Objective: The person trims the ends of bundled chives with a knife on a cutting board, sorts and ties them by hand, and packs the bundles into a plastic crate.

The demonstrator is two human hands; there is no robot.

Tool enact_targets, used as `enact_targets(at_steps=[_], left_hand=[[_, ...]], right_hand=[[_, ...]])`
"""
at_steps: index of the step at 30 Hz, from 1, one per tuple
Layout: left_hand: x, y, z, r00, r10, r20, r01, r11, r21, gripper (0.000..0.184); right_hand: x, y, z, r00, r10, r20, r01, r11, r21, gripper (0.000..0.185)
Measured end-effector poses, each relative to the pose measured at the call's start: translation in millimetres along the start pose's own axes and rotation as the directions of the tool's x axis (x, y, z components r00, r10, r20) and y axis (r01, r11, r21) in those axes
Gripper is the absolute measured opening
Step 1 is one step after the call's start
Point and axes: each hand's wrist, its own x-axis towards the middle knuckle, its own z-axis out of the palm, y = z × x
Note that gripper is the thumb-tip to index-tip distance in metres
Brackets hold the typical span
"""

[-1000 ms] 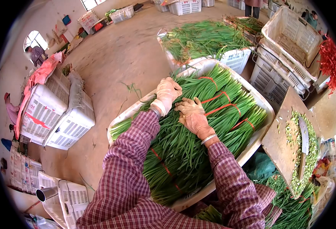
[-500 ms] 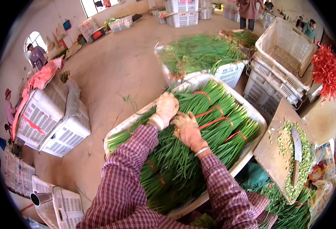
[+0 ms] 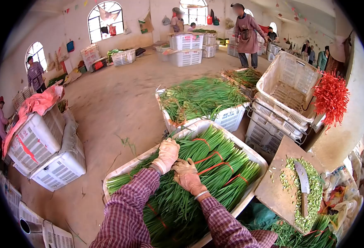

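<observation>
A long white crate [image 3: 254, 155] in front of me holds several bunches of garlic chives [image 3: 225, 157] tied with red bands. My left hand [image 3: 168, 155], in a pale glove, is closed on chive leaves near the crate's far-left side. Close beside it, my right hand [image 3: 187, 175], also gloved, has its fingers curled into the leaves at the middle of the pile. Both hands touch the chives; the fingertips are partly hidden among the leaves.
Right of the crate, a board [image 3: 275, 180] bears a knife [image 3: 302, 186] and chopped stem ends. Red ties [image 3: 331, 98] hang above it. Another crate of chives [image 3: 204, 99] stands beyond, with stacked crates [image 3: 287, 89] to its right. Crates [image 3: 58, 161] stand left; people work farther off.
My view has tilted up, so more of the room shows and the crate sits lower. Both hands stay on the chives, close together.
</observation>
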Motion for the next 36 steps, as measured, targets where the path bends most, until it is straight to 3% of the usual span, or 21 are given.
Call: enact_targets(at_steps=[4,7,10,11,13,14,15,17,19,21,22,23,24,25,27,28,31,33,34,36], left_hand=[[-5.9,17.2,43.9,0.985,-0.168,-0.032,0.170,0.969,0.178,0.010],[-3.0,11.3,46.8,0.978,-0.112,-0.173,0.090,0.987,-0.132,0.010],[-4.2,18.6,16.5,0.985,-0.170,0.023,0.157,0.949,0.274,0.014],[-3.2,19.8,18.9,0.986,-0.167,0.023,0.155,0.950,0.271,0.014],[-2.7,14.7,38.4,0.925,-0.380,-0.011,0.379,0.918,0.118,0.012],[-4.4,2.3,53.3,0.886,-0.463,0.002,0.455,0.870,-0.193,0.016],[-8.5,-11.7,55.6,0.867,-0.498,0.016,0.465,0.799,-0.381,0.017],[-23.7,-50.2,43.5,0.846,-0.512,0.150,0.351,0.322,-0.879,0.012],[-37.2,-86.2,20.1,0.755,-0.578,0.310,0.243,-0.191,-0.951,0.017],[-60.5,-148.2,4.6,0.707,-0.646,0.289,0.216,-0.192,-0.957,0.016],[-80.8,-187.3,16.5,0.670,-0.721,0.178,0.204,-0.051,-0.978,0.017],[-107.0,-229.2,19.2,0.677,-0.735,0.026,0.393,0.332,-0.858,0.011],[-133.4,-265.1,20.0,0.670,-0.742,0.006,0.618,0.554,-0.558,0.016],[-154.1,-285.2,14.6,0.679,-0.734,-0.006,0.726,0.672,-0.148,0.028],[-177.1,-279.1,-36.9,0.576,-0.766,0.287,0.765,0.628,0.143,0.059],[-200.3,-282.9,-22.3,0.583,-0.753,0.304,0.738,0.648,0.188,0.079],[-224.8,-244.1,-27.3,0.761,-0.641,0.103,0.648,0.758,-0.074,0.068],[-220.9,-216.7,-19.7,0.787,-0.616,-0.010,0.565,0.728,-0.387,0.045],[-205.1,-196.5,-44.8,0.828,-0.556,-0.068,0.472,0.758,-0.451,0.040],[-177.3,-156.1,-90.4,0.905,-0.409,0.116,0.272,0.346,-0.898,0.035]], right_hand=[[-1.1,-2.0,-1.5,1.000,0.015,0.011,-0.015,1.000,0.002,0.029],[1.0,-1.0,-3.0,0.999,0.020,0.038,-0.019,0.999,-0.034,0.028],[0.0,-2.6,-3.0,0.998,0.035,0.048,-0.033,0.999,-0.043,0.029],[-0.6,-2.9,-1.3,0.999,0.033,0.013,-0.033,0.999,-0.019,0.029],[-2.7,-0.8,1.1,0.999,0.034,-0.022,-0.034,0.999,0.005,0.029],[-3.5,0.0,1.9,0.999,0.028,-0.017,-0.027,0.999,0.024,0.031],[-3.9,1.0,3.2,1.000,0.021,-0.012,-0.020,0.999,0.043,0.032],[-3.2,4.1,8.9,0.999,0.020,-0.039,-0.019,0.999,0.043,0.034],[-1.1,3.5,9.3,0.999,0.029,-0.019,-0.028,0.999,0.042,0.033],[1.0,6.6,12.1,0.999,0.044,0.015,-0.045,0.998,0.036,0.035],[1.6,5.4,11.6,0.997,0.059,0.053,-0.061,0.998,0.029,0.036],[1.9,1.7,8.5,0.997,0.056,0.061,-0.058,0.998,0.035,0.036],[2.7,-2.4,2.4,0.999,0.042,0.015,-0.042,0.999,0.022,0.038],[1.0,-7.4,-3.7,0.999,0.035,-0.027,-0.035,0.999,0.014,0.040],[-10.8,-19.1,-22.6,0.998,-0.056,-0.001,0.056,0.998,0.013,0.040],[-18.0,-22.0,-29.6,0.990,-0.110,0.086,0.108,0.994,0.025,0.038],[-56.2,-28.7,-39.4,0.960,-0.188,0.207,0.180,0.982,0.053,0.035],[-78.3,-30.7,-44.3,0.960,-0.147,0.236,0.134,0.988,0.072,0.034],[-84.3,-30.5,-46.5,0.958,-0.131,0.254,0.118,0.991,0.064,0.034],[-92.4,-36.4,-51.3,0.958,-0.090,0.273,0.078,0.995,0.054,0.035]])
